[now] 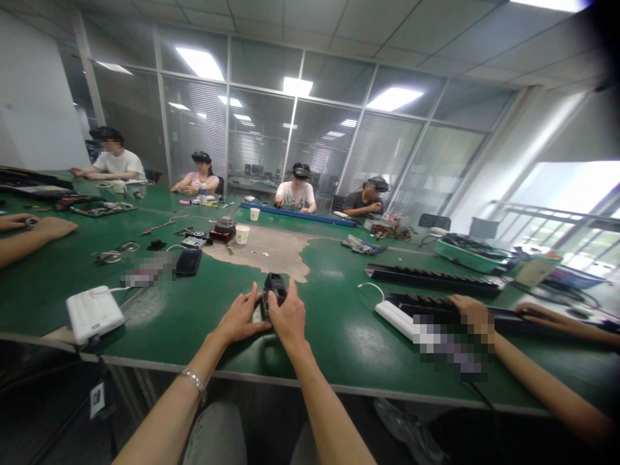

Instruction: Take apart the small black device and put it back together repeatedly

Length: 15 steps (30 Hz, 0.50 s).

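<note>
Clasping a small black device (276, 282), the right grip (289, 315) is over the green counter (339, 290); just left of it, the left grip (239, 318) has its thumb and fingers spread apart, contact with the device unclear.

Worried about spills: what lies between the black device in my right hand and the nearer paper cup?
The head view shows mainly a tan tabletop patch with small pale bits between the black device and the nearer paper cup.
</note>
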Tool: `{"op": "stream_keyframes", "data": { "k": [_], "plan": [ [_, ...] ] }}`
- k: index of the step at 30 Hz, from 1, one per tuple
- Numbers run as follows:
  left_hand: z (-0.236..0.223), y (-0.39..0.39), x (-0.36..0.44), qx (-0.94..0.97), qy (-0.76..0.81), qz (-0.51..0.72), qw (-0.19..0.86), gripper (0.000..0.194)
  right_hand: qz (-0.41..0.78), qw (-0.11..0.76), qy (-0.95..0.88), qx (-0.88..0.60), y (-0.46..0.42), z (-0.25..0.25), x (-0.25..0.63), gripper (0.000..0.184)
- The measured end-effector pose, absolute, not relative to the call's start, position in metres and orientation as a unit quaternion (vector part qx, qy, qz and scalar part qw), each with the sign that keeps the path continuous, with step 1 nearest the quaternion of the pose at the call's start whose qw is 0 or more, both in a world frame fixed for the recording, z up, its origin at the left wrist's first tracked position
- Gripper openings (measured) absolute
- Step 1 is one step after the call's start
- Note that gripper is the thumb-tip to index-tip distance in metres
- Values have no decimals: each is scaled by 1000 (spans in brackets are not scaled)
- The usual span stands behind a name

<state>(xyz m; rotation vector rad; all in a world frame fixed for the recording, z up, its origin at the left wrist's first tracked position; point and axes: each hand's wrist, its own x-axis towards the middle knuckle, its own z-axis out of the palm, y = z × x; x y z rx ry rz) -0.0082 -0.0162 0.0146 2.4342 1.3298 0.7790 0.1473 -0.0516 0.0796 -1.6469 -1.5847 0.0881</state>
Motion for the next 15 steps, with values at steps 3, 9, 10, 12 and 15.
{"op": "stream_keyframes", "data": {
  "k": [3, 9, 10, 12, 15],
  "plan": [
    [15, -16, -8, 835, 468, 262, 125, 107, 21, 433, -615, -659, -48, 74, 162, 66],
    [12, -15, -8, 835, 476, 251, 115, 104, 7, 443, -608, -659, -53, 49, 182, 62],
    [12, -15, -8, 836, 475, 251, 114, 104, 2, 447, -607, -657, -54, 46, 184, 62],
    [12, -15, -8, 836, 475, 250, 114, 106, -4, 448, -608, -656, -56, 41, 185, 62],
    [13, -15, -8, 835, 477, 247, 120, 105, 0, 424, -622, -658, -57, 35, 186, 64]
  ]
}}
